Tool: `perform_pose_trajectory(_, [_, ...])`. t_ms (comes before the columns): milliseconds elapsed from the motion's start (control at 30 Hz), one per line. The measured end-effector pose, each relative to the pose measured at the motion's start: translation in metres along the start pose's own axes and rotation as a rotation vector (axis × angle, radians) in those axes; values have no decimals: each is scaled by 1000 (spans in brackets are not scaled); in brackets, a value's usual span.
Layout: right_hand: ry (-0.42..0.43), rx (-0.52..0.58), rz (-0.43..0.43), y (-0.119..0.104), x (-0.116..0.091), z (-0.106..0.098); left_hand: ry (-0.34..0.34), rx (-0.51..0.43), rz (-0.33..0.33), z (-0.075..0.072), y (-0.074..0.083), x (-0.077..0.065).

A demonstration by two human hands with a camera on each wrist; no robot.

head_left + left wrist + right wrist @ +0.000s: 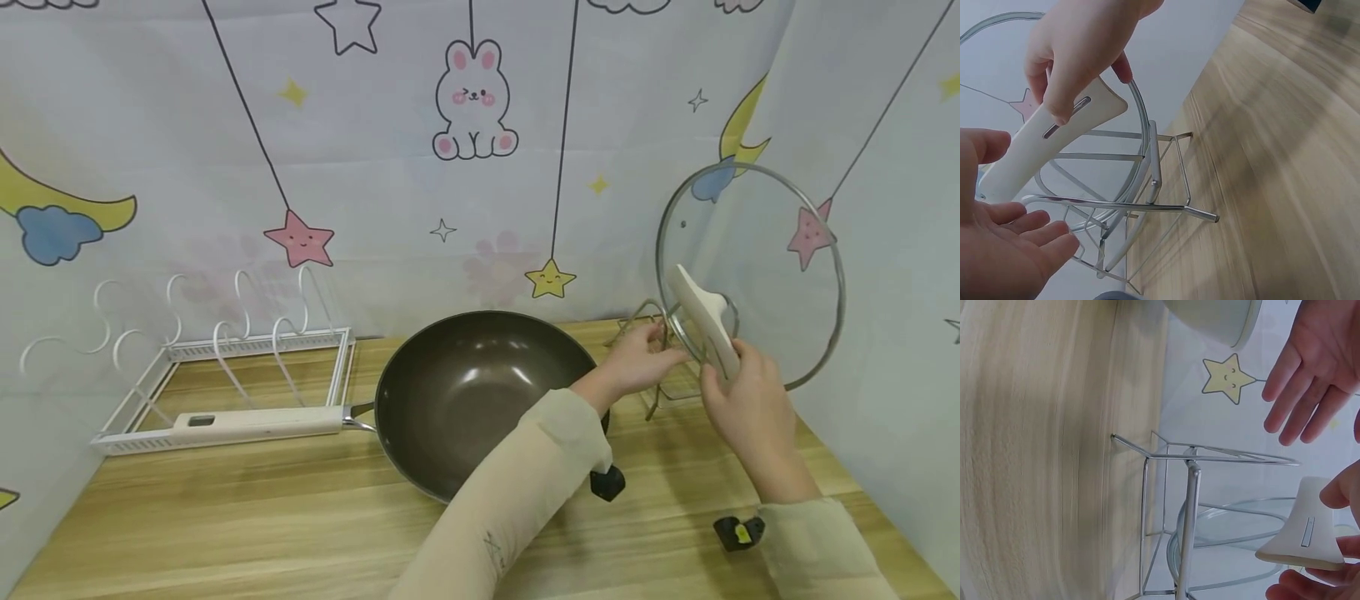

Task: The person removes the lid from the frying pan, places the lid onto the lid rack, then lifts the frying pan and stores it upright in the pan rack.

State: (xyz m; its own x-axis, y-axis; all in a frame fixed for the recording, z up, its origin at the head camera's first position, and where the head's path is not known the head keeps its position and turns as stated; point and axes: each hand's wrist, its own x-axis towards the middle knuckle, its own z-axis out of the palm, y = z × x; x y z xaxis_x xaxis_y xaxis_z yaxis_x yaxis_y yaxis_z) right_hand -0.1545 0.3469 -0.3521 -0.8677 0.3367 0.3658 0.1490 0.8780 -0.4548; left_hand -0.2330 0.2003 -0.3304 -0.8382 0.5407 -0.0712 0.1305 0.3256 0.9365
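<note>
A large round glass lid (780, 242) with a metal rim stands upright at the right, its lower part among the bars of a silver wire rack (1154, 156). My right hand (753, 404) grips the lower end of the lid's long cream handle (705, 317), thumb on one side and fingers on the other. Close by on the left, my left hand (637, 358) reaches to the rack and the lid's edge. Its fingers are extended with the palm toward the handle, and it holds nothing in either wrist view.
A dark wok (480, 375) sits mid-table, partly behind my left sleeve, with its cream handle (262, 423) pointing left over a white rack (345, 358) with curved wire dividers. Behind the wooden table (262, 517) hangs a cartoon-printed cloth (405, 183), continuing along the right side.
</note>
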Motion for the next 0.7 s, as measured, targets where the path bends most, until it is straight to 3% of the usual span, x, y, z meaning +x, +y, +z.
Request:
perform_pose_trajectory(300, [88,12,-47,-7,-4,3,-16,83,3,-9,1,-10])
perform_pose_trajectory(700, [263,36,-229,-18,-6,13,-24,102,-20,-23,-4,-23])
